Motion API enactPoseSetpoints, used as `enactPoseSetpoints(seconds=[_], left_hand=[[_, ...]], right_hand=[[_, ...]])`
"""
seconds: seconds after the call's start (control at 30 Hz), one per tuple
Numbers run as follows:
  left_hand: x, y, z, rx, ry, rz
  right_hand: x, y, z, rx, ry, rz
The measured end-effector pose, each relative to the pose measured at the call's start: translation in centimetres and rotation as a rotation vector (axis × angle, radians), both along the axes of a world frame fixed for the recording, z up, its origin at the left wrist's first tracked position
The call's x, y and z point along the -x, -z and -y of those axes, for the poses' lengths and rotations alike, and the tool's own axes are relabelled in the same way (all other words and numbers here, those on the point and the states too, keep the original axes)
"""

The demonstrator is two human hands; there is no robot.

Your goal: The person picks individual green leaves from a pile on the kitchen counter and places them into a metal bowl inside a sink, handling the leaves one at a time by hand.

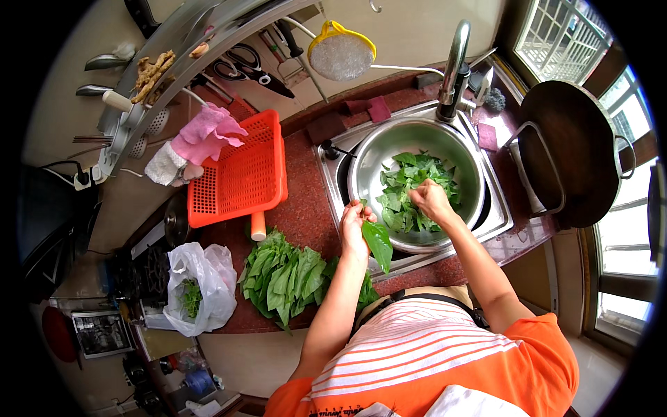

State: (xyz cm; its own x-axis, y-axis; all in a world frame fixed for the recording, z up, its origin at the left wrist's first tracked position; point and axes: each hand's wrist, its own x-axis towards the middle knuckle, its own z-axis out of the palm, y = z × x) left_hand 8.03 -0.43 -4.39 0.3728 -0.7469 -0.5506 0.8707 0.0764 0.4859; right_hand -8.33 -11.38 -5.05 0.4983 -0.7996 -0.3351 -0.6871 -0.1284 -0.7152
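My left hand [355, 225] is closed on the stem of a leafy green sprig [378, 245] at the near left rim of a stainless steel basin [367, 156]. The basin sits in the sink and holds a heap of green leaf pieces [409, 172]. Over that heap is my right hand [431, 200], its fingers curled and bent down; whether it holds a leaf piece cannot be made out. A pile of leafy green stalks [286, 276] lies on the red stone counter, left of my left forearm.
Red plastic baskets [237, 182] stand left of the sink, beside a white plastic bag [211, 292] with greens. A faucet [456, 68] rises behind the basin. A large dark wok [573, 156] leans at the right near the window. A yellow-rimmed strainer [341, 54] hangs above.
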Motion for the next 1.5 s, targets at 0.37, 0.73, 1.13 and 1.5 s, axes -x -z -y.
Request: enactPoseSetpoints(seconds=[0.37, 0.73, 1.13, 1.5], left_hand=[[0.0, 0.4, 0.8, -0.123, -0.158, 0.035], [-0.7, -0.2, -2.7, -0.275, 0.016, 0.811], [0.8, -5.0, -2.9, -0.042, 0.329, 1.623], [1.9, -1.9, -2.7, -0.102, 0.388, 0.939]], right_hand=[[-1.4, -6.8, -5.2, 0.331, -0.603, 0.422], [-2.7, -3.7, -3.8, -0.660, 0.133, 0.874], [-3.1, -3.9, -3.9, -0.601, -0.046, 0.698], [-5.0, -3.4, -5.2, -0.774, 0.284, 0.902]])
